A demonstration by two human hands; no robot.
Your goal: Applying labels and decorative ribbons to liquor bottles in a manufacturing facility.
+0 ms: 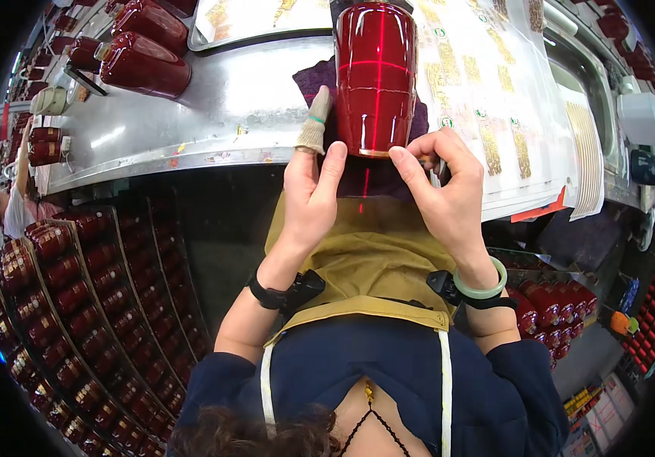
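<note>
A glossy dark red bottle [375, 76] lies on a purple cloth [313, 76] on the steel workbench [213, 114], its base toward me, with thin red laser lines crossing on it. My left hand [310, 194] touches the base rim at the left; its index finger wears a beige fabric cot. At the right of the rim, my right hand [441, 190] presses with thumb and fingers, a small object partly hidden in it.
Sheets of gold decals [495, 114] cover the bench to the right. More red bottles [145, 65] lie at the back left. Racks of red bottles [61, 305] stand left and lower right [556, 305]. Another person [15, 206] works far left.
</note>
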